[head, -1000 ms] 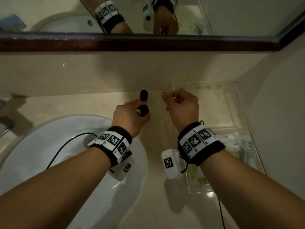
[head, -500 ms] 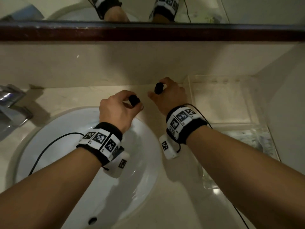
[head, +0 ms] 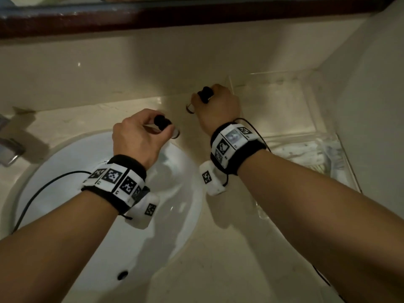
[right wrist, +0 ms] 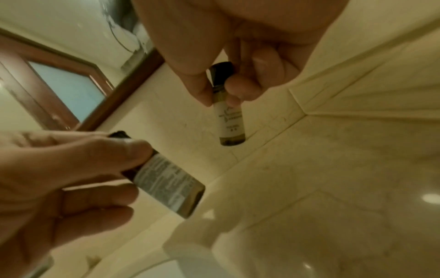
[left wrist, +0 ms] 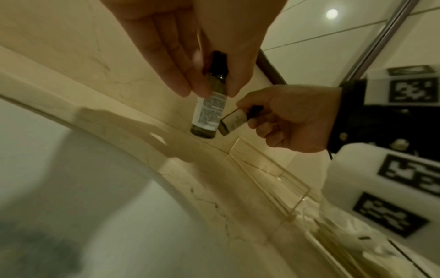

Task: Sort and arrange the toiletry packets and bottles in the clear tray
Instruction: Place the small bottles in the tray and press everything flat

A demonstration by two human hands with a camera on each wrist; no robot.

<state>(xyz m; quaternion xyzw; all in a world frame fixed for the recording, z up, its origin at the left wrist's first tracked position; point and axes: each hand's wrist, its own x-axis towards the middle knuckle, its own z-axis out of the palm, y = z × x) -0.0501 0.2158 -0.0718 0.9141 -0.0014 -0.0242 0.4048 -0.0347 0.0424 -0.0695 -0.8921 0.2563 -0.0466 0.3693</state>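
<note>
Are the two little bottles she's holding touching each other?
Apart. The head view shows bare counter between the left hand's bottle and the right hand's bottle; the right wrist view shows the same gap.

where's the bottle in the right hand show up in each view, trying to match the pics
Head: the right-hand bottle, upper centre, black cap poking from the right hand, beside the clear tray.
Left wrist: centre right, tilted in the fingers.
Right wrist: upper centre, hanging cap-up.
Shared landmark: the left-hand bottle.
</note>
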